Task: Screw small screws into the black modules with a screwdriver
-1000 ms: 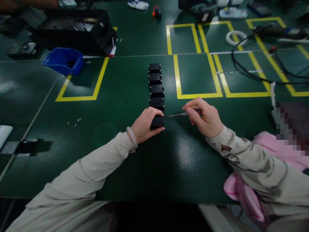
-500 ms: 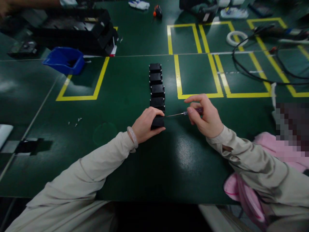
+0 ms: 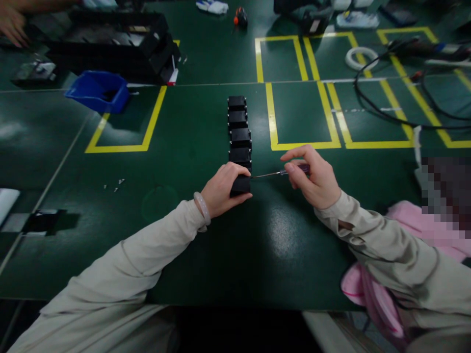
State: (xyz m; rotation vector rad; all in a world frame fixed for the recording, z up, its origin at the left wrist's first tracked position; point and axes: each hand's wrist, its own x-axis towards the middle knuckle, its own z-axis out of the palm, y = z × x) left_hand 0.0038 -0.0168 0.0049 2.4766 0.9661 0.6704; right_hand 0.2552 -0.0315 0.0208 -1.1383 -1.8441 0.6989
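My left hand (image 3: 225, 189) grips the nearest black block (image 3: 241, 185), its thumb along the near side and its fingers over the far side. My right hand (image 3: 316, 175) holds a screwdriver (image 3: 300, 169) nearly level, its shaft pointing left. The tip meets the block's right side; the exact contact is too small to make out. Beyond my left hand, several more black blocks (image 3: 240, 137) stand in a row, with small shiny screws at their left and right sides. A few loose screws (image 3: 118, 185) lie on the green table at the left.
A blue bin (image 3: 98, 92) sits at the left before stacked black trays (image 3: 147, 46). Another person's hand (image 3: 13, 24) is at the top left. A tape roll (image 3: 361, 59) and black cables (image 3: 371, 105) lie at the right, pink cloth (image 3: 412, 220) by my right sleeve.
The other person's hand at the top left has come further into view. My hands, the screwdriver and the blocks look almost unmoved.
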